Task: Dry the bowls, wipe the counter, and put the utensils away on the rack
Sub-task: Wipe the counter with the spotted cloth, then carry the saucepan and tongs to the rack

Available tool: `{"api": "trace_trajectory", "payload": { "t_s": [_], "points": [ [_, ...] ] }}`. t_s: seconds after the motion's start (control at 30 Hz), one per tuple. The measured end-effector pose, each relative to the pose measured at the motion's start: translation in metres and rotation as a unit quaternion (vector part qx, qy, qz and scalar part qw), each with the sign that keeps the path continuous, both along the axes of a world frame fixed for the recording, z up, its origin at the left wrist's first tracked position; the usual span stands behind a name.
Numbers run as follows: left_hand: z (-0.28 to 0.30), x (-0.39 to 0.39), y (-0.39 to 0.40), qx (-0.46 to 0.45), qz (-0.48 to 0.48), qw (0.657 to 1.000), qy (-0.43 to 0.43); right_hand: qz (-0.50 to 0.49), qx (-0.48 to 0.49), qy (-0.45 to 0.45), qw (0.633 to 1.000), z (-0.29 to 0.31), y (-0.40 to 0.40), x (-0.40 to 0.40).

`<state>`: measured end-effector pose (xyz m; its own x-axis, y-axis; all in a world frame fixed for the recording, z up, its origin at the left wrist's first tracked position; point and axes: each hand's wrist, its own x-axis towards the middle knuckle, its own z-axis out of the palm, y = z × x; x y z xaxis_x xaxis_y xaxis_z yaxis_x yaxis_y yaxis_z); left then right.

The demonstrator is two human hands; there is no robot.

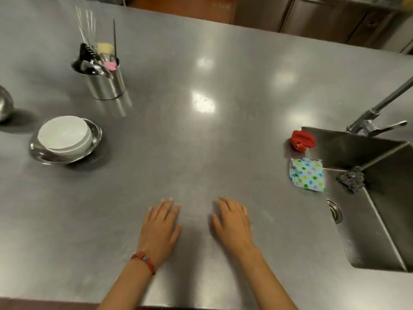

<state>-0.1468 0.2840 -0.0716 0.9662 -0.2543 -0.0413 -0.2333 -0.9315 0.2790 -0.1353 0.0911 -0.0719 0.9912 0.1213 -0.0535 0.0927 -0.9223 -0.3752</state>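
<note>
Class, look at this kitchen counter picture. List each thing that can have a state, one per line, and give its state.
Left hand: open, flat on the counter.
Right hand: open, flat on the counter.
White bowl: nested in the metal bowl.
Utensil holder: upright, filled with utensils.
Red cloth: bunched up.
Dotted cloth: folded, at the sink edge.
Faucet: no water seen running.

White bowl (64, 135) nested in steel bowl (44, 153)
</note>
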Motion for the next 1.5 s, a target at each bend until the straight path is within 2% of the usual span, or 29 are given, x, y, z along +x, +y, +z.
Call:
{"api": "trace_trajectory", "payload": {
  "t_s": [0.2, 0.27, 0.5, 0.7, 0.9, 1.0, 1.17, 1.37, 1.5],
  "points": [
    [0.014, -0.036, 0.151, -0.003, 0.093, 0.995, -0.044, 0.046, 0.010, -0.050, 0.998, 0.013, 0.159, -0.022],
    [0.021, -0.045, 0.198, -0.006, 0.125, 0.991, -0.053, 0.074, 0.032, -0.040, 0.996, 0.020, 0.208, -0.024],
    [0.044, -0.072, 0.326, -0.019, 0.263, 0.961, -0.083, 0.166, 0.071, -0.042, 0.983, 0.037, 0.331, -0.021],
    [0.057, -0.081, 0.400, -0.009, 0.379, 0.920, -0.099, 0.245, 0.104, -0.001, 0.964, 0.035, 0.410, 0.015],
    [0.063, -0.078, 0.451, -0.005, 0.428, 0.900, -0.087, 0.254, 0.151, 0.039, 0.955, 0.042, 0.478, 0.045],
    [0.060, -0.068, 0.479, -0.012, 0.426, 0.900, -0.088, 0.252, 0.161, 0.064, 0.952, 0.042, 0.505, 0.054],
    [0.042, -0.040, 0.536, -0.047, 0.410, 0.905, -0.101, 0.182, 0.194, 0.096, 0.959, 0.032, 0.544, 0.071],
    [0.020, -0.012, 0.615, -0.078, 0.338, 0.936, -0.064, -0.027, 0.253, 0.124, 0.959, 0.016, 0.606, 0.066],
    [0.015, -0.003, 0.657, -0.081, 0.281, 0.956, -0.034, -0.130, 0.236, 0.132, 0.954, 0.010, 0.650, 0.047]
  ]
}}
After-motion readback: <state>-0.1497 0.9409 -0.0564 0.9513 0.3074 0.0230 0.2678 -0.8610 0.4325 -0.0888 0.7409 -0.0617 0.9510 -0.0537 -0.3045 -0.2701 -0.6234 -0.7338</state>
